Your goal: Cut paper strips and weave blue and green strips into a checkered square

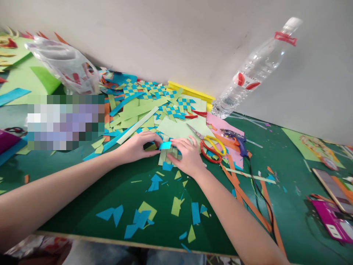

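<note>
My left hand [138, 147] and my right hand [186, 154] meet over a small piece of woven paper strips [167, 154], light green with blue, on the green table [82, 206]. The left hand's fingers pinch a blue strip [164, 145] at the weave's top edge. My right hand's fingers are curled, pressing on the green strips beside it. Finished blue-and-green woven squares [154, 92] lie in a pile of loose strips behind the hands.
Red-and-yellow scissors [212, 147] lie just right of my right hand, next to a glue gun [239, 141] with a black cord. A clear plastic bottle [253, 70] leans on the wall. A plastic bag [66, 66] sits back left. Paper scraps [143, 217] litter the front.
</note>
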`<control>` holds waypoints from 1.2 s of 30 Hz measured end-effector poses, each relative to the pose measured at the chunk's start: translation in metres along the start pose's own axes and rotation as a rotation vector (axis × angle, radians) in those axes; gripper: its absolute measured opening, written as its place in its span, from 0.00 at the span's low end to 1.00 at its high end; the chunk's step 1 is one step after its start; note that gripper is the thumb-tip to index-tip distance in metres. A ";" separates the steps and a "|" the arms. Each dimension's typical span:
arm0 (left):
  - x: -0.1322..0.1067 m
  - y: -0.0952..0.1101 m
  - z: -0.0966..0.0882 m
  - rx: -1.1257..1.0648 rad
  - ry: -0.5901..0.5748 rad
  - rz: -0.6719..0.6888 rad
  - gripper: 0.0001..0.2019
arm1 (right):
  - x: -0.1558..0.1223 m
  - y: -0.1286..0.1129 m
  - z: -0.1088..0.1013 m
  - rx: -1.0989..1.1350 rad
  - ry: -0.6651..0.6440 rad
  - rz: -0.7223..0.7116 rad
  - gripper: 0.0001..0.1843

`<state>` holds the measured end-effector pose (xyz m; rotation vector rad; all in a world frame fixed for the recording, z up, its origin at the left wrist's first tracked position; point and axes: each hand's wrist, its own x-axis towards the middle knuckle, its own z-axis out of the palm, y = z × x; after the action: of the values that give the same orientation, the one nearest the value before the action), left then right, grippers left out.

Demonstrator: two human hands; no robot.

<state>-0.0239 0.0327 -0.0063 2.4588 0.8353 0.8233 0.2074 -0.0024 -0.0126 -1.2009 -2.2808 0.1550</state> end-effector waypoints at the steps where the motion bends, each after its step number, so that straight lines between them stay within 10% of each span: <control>1: 0.000 0.000 0.000 -0.005 -0.002 -0.006 0.08 | 0.000 0.000 0.000 0.002 -0.002 -0.002 0.13; 36: 0.000 -0.001 0.001 -0.017 -0.034 -0.016 0.07 | 0.000 -0.003 -0.003 0.139 -0.094 -0.197 0.18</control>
<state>-0.0231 0.0333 -0.0077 2.4413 0.8317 0.7771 0.2068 -0.0049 -0.0093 -0.9111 -2.4107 0.2960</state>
